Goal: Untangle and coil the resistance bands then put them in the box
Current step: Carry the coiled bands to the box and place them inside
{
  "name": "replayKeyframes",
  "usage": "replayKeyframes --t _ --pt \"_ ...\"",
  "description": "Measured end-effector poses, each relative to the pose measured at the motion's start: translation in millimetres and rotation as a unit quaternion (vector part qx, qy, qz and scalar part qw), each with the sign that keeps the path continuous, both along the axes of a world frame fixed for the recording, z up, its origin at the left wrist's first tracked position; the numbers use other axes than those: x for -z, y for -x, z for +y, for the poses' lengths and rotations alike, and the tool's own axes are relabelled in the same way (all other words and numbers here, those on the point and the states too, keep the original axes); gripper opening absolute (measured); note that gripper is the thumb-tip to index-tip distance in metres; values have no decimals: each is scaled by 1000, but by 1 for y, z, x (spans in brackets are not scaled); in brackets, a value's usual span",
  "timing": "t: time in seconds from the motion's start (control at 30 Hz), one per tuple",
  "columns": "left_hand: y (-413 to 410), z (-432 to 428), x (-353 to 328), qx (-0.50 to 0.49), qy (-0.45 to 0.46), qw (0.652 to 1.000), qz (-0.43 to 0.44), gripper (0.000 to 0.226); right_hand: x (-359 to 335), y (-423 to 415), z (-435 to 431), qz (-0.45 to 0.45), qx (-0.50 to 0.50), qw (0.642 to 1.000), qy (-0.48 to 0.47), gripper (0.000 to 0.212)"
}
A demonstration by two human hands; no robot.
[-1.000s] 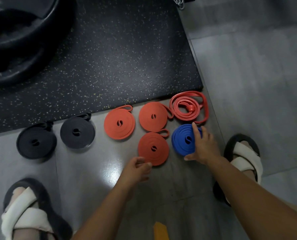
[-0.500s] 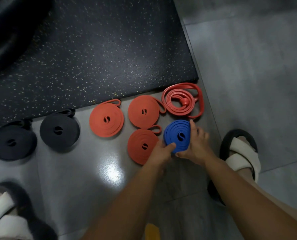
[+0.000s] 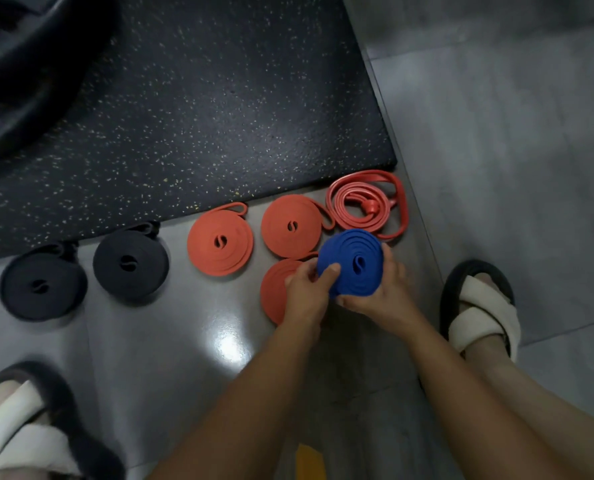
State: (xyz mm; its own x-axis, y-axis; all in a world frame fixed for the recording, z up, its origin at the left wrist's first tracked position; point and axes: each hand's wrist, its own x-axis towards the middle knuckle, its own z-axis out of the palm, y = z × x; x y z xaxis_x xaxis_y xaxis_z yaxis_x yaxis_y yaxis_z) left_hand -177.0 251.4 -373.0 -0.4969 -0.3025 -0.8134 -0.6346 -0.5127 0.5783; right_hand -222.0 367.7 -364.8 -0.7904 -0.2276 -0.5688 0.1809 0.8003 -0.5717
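Both hands hold a coiled blue band [image 3: 352, 263], tilted up off the grey floor. My left hand [image 3: 306, 289] grips its left edge, thumb on top. My right hand [image 3: 378, 296] cups its lower right side. Partly under my left hand lies an orange coil [image 3: 276, 292]. Two more orange coils [image 3: 220, 242] [image 3: 292, 226] lie beyond it. A loosely wound red band [image 3: 368, 207] sits at the far right. Two black coils [image 3: 42, 285] [image 3: 131, 265] lie at the left. No box is in view.
A black speckled rubber mat [image 3: 202, 109] covers the floor beyond the bands, with dark weight plates [image 3: 21, 64] at its top left. My sandalled feet [image 3: 479, 306] [image 3: 21, 427] flank the bands. A yellow object [image 3: 309, 462] shows at the bottom edge.
My left hand came over to the blue coil and took its left edge. Both hands then lifted and tilted the coil off the floor.
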Motion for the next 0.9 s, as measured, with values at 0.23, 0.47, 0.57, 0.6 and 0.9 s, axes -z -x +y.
replayKeyframes --t 0.23,0.47,0.57,0.6,0.9 --pt "-32 -58 -62 -138 20 987 73 32 -59 -32 -78 74 -90 991 67 125" --pt "-71 -105 -141 -128 -44 976 170 14 -121 -27 -109 91 92 957 260 23" --pt "-90 -105 -167 -129 -88 968 199 19 -134 -46 -112 75 96 962 243 32" --pt "-95 -104 -174 -133 -99 963 210 20 -134 -53 -115 80 84 964 238 50" --pt "-117 -97 -216 -148 -118 945 268 41 -200 -84 -117 -34 89 909 407 67"
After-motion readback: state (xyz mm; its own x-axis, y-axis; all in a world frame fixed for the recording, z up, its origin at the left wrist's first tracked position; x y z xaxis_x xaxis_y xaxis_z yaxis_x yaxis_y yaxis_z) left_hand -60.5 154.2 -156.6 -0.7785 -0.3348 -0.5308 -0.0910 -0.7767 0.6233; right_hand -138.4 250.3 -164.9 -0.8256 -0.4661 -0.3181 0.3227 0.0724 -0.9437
